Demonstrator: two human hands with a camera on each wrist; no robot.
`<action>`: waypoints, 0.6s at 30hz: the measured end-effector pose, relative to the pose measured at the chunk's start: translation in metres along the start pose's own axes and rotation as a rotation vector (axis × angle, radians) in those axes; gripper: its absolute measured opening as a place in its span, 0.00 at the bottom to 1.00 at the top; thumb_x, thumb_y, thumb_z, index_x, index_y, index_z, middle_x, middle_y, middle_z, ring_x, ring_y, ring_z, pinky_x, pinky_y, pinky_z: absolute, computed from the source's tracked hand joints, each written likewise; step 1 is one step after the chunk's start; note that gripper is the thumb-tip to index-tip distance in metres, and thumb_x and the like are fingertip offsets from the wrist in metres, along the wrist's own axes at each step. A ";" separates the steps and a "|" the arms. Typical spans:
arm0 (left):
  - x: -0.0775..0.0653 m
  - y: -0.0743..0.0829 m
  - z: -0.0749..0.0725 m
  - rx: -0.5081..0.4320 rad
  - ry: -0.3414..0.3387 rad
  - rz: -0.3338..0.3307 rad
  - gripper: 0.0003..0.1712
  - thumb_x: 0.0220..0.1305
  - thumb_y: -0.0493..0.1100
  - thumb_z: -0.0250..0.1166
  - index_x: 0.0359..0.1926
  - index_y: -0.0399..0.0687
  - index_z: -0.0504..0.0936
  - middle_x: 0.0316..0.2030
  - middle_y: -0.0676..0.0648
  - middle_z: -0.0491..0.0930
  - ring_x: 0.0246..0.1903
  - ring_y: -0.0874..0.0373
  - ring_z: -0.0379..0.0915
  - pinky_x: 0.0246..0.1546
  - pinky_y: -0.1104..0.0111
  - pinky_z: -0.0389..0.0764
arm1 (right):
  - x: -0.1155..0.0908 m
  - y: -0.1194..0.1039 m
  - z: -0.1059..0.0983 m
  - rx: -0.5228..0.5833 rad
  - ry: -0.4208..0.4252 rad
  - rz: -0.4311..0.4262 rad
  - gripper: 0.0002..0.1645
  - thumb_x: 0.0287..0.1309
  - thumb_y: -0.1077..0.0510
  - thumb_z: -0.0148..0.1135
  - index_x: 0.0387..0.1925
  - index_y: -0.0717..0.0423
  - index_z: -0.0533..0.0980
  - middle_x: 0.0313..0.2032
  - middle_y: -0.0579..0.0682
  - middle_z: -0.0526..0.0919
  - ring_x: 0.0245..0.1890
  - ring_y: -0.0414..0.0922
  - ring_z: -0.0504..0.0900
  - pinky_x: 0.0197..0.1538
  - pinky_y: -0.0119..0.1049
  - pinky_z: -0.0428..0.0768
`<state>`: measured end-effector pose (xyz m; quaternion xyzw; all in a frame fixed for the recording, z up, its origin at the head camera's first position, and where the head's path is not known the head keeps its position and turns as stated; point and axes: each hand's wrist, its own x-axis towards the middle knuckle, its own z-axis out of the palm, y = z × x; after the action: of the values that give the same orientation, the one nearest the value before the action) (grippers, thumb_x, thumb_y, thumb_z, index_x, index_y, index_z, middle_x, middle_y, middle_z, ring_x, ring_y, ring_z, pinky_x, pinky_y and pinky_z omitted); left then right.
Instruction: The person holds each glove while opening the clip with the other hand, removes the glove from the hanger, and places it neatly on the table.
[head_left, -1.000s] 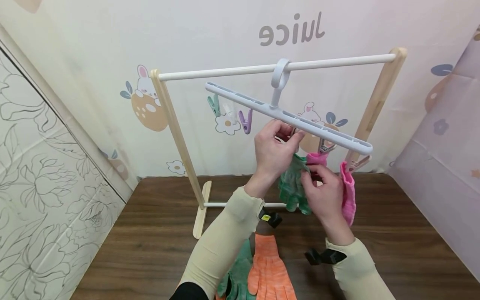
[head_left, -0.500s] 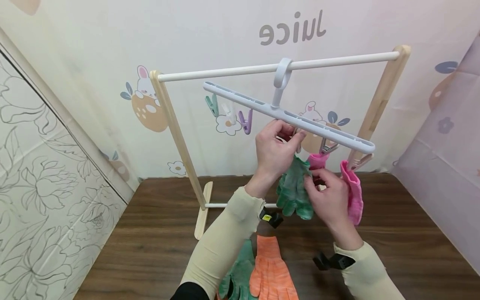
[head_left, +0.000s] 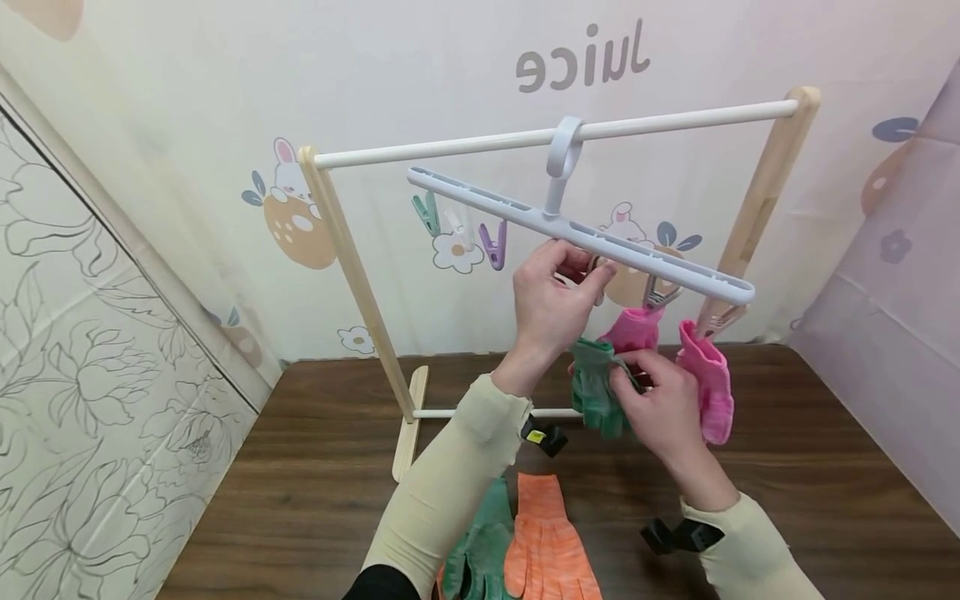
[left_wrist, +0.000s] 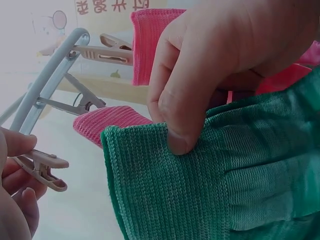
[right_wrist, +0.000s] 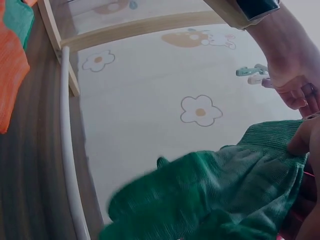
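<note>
My left hand (head_left: 551, 287) is just under the middle of the pale blue hanger (head_left: 517, 211). It pinches a beige clothespin (left_wrist: 47, 167), whose tips stand apart in the left wrist view. Lower and to the right, my right hand (head_left: 663, 400) grips a green glove (head_left: 595, 385) by its cuff, thumb on the near side. The glove's fingers droop downward, and its cuff opening faces the clothespin with a gap between them. Two pink gloves hang from clothespins on the hanger's right half, one pink glove (head_left: 633, 328) behind the green one, the other pink glove (head_left: 716, 396) beside my right hand.
The hanger hooks over the white rail (head_left: 442, 148) of a wooden rack (head_left: 352, 275). Several clothespins, among them a purple one (head_left: 493, 245) and a green one (head_left: 427, 214), dangle on its left half. An orange glove (head_left: 551, 542) and another green glove (head_left: 483, 546) lie on the brown table (head_left: 300, 500).
My right hand has shifted slightly right and down with the green glove, and the cuff has dropped away from my left hand. The left hand stays nearly in place at the clothespin.
</note>
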<state>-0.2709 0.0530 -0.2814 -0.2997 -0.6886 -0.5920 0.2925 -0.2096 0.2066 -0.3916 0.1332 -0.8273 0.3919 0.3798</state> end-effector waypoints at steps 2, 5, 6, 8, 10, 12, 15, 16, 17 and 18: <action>0.000 0.000 0.001 0.009 -0.005 -0.001 0.09 0.61 0.41 0.73 0.36 0.41 0.82 0.29 0.48 0.82 0.27 0.64 0.77 0.28 0.72 0.80 | -0.001 0.000 -0.001 0.013 -0.015 0.022 0.04 0.56 0.66 0.66 0.34 0.61 0.84 0.31 0.52 0.86 0.27 0.42 0.80 0.35 0.16 0.72; 0.000 -0.001 0.000 0.030 -0.006 -0.003 0.09 0.61 0.41 0.73 0.37 0.41 0.82 0.30 0.49 0.82 0.29 0.66 0.77 0.29 0.73 0.80 | -0.004 -0.001 -0.004 0.043 -0.053 0.075 0.05 0.58 0.65 0.66 0.37 0.60 0.84 0.28 0.50 0.85 0.24 0.39 0.76 0.30 0.20 0.73; 0.000 -0.002 0.000 0.029 -0.005 -0.001 0.10 0.60 0.41 0.73 0.37 0.41 0.82 0.30 0.49 0.82 0.29 0.66 0.77 0.29 0.73 0.80 | -0.005 -0.001 -0.005 0.051 -0.070 0.095 0.05 0.60 0.64 0.66 0.38 0.59 0.84 0.28 0.50 0.85 0.23 0.39 0.75 0.28 0.22 0.73; 0.000 -0.003 0.000 0.030 -0.002 0.006 0.10 0.60 0.41 0.73 0.37 0.41 0.82 0.30 0.50 0.82 0.29 0.66 0.76 0.30 0.72 0.80 | -0.007 -0.002 -0.008 0.072 -0.110 0.143 0.06 0.62 0.63 0.65 0.40 0.59 0.84 0.28 0.50 0.85 0.24 0.39 0.75 0.27 0.25 0.74; -0.001 -0.003 -0.001 0.026 0.000 0.015 0.10 0.60 0.41 0.74 0.37 0.41 0.82 0.31 0.49 0.81 0.30 0.66 0.76 0.31 0.70 0.81 | -0.009 -0.003 -0.012 0.093 -0.152 0.195 0.08 0.65 0.60 0.64 0.42 0.58 0.84 0.30 0.50 0.85 0.26 0.39 0.76 0.28 0.27 0.74; -0.001 -0.003 -0.001 0.025 0.001 0.019 0.10 0.60 0.41 0.74 0.37 0.41 0.82 0.31 0.49 0.81 0.30 0.66 0.76 0.32 0.67 0.82 | -0.011 -0.004 -0.017 0.116 -0.197 0.243 0.10 0.67 0.59 0.62 0.45 0.58 0.83 0.34 0.52 0.86 0.28 0.40 0.76 0.30 0.28 0.75; -0.001 -0.003 -0.001 0.046 -0.004 0.013 0.11 0.60 0.42 0.74 0.37 0.41 0.82 0.31 0.49 0.81 0.31 0.66 0.75 0.33 0.68 0.82 | -0.013 -0.005 -0.024 0.151 -0.260 0.310 0.12 0.69 0.57 0.60 0.48 0.59 0.82 0.36 0.53 0.85 0.31 0.42 0.76 0.32 0.30 0.76; -0.001 -0.003 -0.001 0.052 -0.005 0.011 0.11 0.60 0.42 0.74 0.37 0.41 0.82 0.32 0.49 0.81 0.31 0.66 0.75 0.33 0.69 0.81 | -0.014 -0.006 -0.026 0.163 -0.279 0.331 0.13 0.69 0.56 0.60 0.48 0.61 0.82 0.35 0.54 0.84 0.31 0.43 0.75 0.32 0.30 0.75; -0.001 -0.003 -0.001 0.057 -0.006 0.009 0.11 0.60 0.42 0.74 0.37 0.41 0.82 0.32 0.49 0.81 0.31 0.66 0.75 0.32 0.70 0.81 | -0.015 -0.005 -0.028 0.172 -0.297 0.352 0.13 0.70 0.56 0.60 0.48 0.62 0.81 0.34 0.54 0.83 0.31 0.43 0.75 0.31 0.31 0.75; -0.001 -0.003 -0.001 0.061 -0.007 0.008 0.11 0.60 0.42 0.74 0.37 0.41 0.82 0.32 0.49 0.81 0.31 0.66 0.75 0.32 0.72 0.80 | -0.016 -0.005 -0.029 0.180 -0.312 0.369 0.13 0.70 0.57 0.59 0.48 0.63 0.81 0.33 0.54 0.81 0.30 0.44 0.74 0.31 0.31 0.75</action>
<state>-0.2718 0.0512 -0.2839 -0.2956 -0.7060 -0.5686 0.3015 -0.1808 0.2240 -0.3885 0.0721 -0.8480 0.5013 0.1562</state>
